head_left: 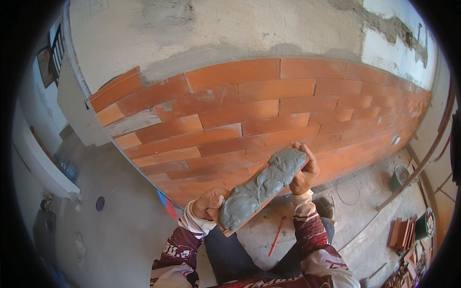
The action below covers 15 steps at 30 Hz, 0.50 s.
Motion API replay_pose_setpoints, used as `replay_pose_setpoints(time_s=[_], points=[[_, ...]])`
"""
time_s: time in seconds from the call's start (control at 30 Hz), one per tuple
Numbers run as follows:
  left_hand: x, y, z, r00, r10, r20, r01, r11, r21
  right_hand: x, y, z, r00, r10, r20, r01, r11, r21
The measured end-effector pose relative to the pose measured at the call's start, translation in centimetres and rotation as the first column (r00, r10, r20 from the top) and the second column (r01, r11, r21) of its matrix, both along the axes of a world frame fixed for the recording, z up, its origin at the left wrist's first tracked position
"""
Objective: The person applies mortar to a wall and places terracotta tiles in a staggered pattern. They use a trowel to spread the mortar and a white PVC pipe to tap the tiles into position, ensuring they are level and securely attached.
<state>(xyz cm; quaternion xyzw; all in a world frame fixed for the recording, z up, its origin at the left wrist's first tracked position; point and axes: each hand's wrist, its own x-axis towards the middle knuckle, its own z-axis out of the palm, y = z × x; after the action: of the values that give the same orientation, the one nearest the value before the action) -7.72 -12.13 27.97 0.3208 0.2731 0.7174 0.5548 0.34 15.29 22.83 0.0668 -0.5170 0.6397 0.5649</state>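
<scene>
Between my two hands I hold a long terracotta tile [235,229], its upper face spread thickly with wet grey mortar [263,186]. My left hand [211,202] grips the lower left end, and my right hand [306,172] is wrapped round the upper right end. The tile slants up to the right, in front of a wall faced with rows of orange brick tiles [216,115]. At the top left, the tile row stops short, with bare plaster [110,43] beside and above it. Most of the held tile's clay surface is hidden under the mortar.
A red-handled tool [277,236] lies on the floor between my legs. To the right stand a bucket [399,175], stacked tiles [402,234], a green container [425,223] and broken pieces. A long pole [422,168] leans at the right. Water bottles [66,168] are at far left.
</scene>
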Motion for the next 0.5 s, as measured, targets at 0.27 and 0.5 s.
replay_pose_setpoints(time_s=[0.27,0.5], points=[[-0.5,-2.9,0.3,0.971,0.173,0.162,-0.172,0.985,-0.025,-1.7,-2.2,2.7,0.982,-0.168,-0.085,0.182,0.961,0.209],[-1.3,-3.5,0.8,0.974,0.181,0.134,-0.188,0.981,0.039,-1.9,-2.4,3.8,0.937,-0.289,-0.194,0.346,0.837,0.424]])
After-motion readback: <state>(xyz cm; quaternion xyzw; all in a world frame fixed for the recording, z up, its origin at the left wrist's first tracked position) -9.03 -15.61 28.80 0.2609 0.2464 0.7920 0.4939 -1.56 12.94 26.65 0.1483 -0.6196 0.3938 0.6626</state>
